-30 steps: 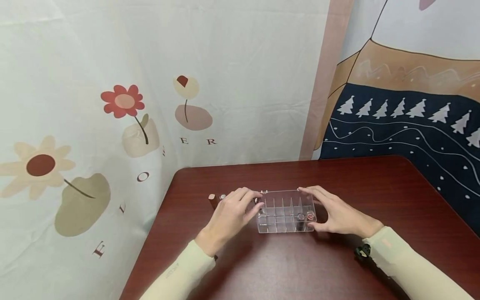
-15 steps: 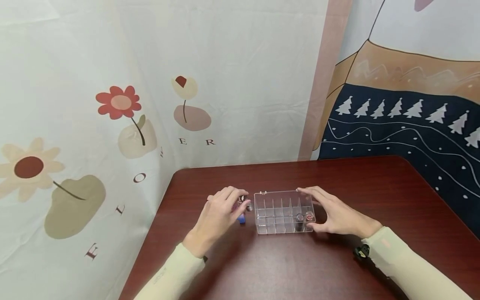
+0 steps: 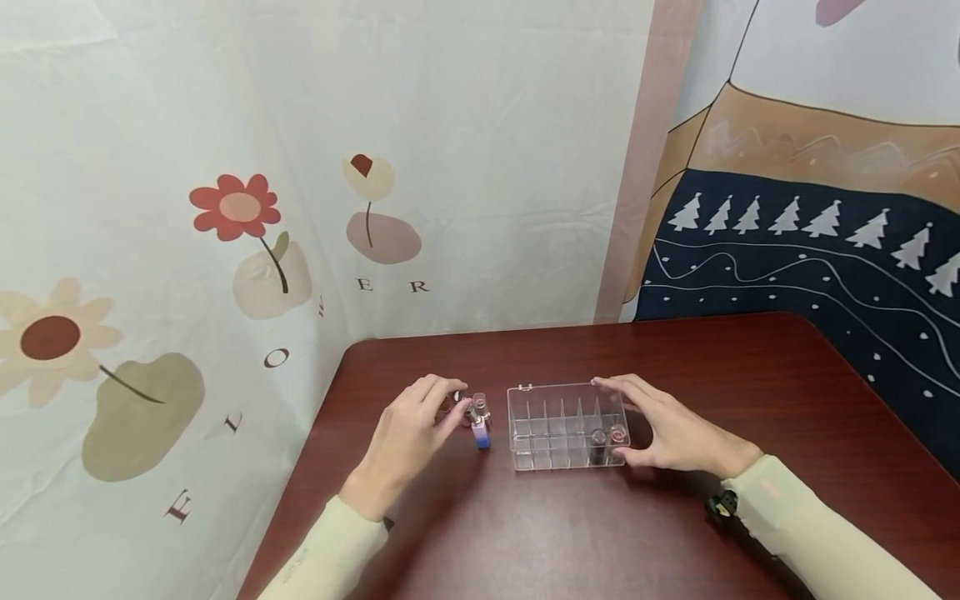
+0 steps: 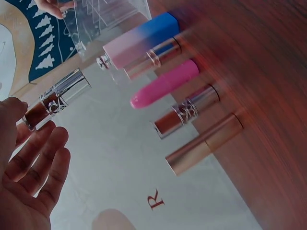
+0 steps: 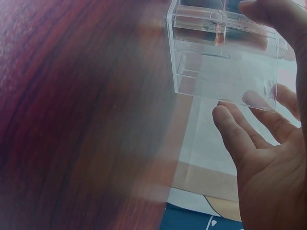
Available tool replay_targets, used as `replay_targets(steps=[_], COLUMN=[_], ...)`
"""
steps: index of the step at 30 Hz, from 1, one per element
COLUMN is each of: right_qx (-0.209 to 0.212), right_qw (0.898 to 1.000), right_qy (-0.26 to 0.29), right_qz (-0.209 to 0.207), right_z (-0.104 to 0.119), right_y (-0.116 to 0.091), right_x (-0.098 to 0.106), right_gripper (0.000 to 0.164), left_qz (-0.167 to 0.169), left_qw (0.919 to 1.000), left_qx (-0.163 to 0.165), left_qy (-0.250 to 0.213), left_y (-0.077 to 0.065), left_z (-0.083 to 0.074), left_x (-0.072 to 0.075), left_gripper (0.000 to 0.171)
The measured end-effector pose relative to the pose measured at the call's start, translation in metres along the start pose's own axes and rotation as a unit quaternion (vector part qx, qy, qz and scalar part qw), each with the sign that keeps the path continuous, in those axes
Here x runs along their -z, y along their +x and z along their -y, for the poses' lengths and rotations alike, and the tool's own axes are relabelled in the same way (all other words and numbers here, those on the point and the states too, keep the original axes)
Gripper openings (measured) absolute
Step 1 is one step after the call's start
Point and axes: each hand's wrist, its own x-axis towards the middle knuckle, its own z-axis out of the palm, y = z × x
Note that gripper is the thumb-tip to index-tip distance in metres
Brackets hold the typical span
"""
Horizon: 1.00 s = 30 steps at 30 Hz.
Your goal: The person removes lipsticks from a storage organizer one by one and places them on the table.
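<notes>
My left hand (image 3: 405,432) pinches a lip gloss tube (image 4: 56,99) with a silver cap and brown body between thumb and fingertips, left of the box. Below and beyond it, in the left wrist view, several lip tubes stand in a row on the table: a pink-to-blue one (image 4: 142,40), a slim rose-gold one (image 4: 152,59), a magenta one (image 4: 165,84), another lip gloss (image 4: 186,112) and a gold one (image 4: 205,145). My right hand (image 3: 678,429) grips the right end of a clear divided box (image 3: 551,427), thumb in front, fingers behind. Two tubes (image 3: 597,447) stand in its front right compartments.
The dark red wooden table (image 3: 585,537) reaches back to a pale flower-printed cloth (image 3: 480,167). A navy cloth with white trees (image 3: 810,258) hangs at the right. A dark band (image 3: 722,505) sits under the right sleeve.
My left hand has moved left from over the box's left end to the row of tubes, still pinching the lip gloss. The pink-to-blue tube has come into view. The right hand keeps its grip.
</notes>
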Motion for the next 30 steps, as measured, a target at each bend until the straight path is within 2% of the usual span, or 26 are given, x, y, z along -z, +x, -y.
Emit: replay_targets(steps=[12,18,26,30], right_qx=[-0.003,-0.008,-0.015,-0.014], right_qw=[1.000,1.000,1.000,1.000], right_qy=[-0.002,-0.003,-0.006,0.000], right_qz=[-0.002,0.000,0.000,-0.001], right_z=[0.003,0.001,0.001,0.000], right_y=[0.000,0.000,0.000,-0.001], right_x=[0.000,0.001,0.001,0.000], right_gripper=[0.113,0.114,0.112,0.112], left_qz=[0.002,0.019,0.021,0.034], left_qw=[0.9999,0.9994,0.9995,0.9990], left_qx=[0.015,0.029,0.012,0.016], left_qy=[-0.001,0.005,0.022,0.025], left_y=[-0.009,-0.011,-0.021,-0.025], left_z=[0.011,0.012,0.018,0.019], left_x=[0.000,-0.001,-0.013,-0.018], left_gripper=[0.026,0.022,0.022,0.024])
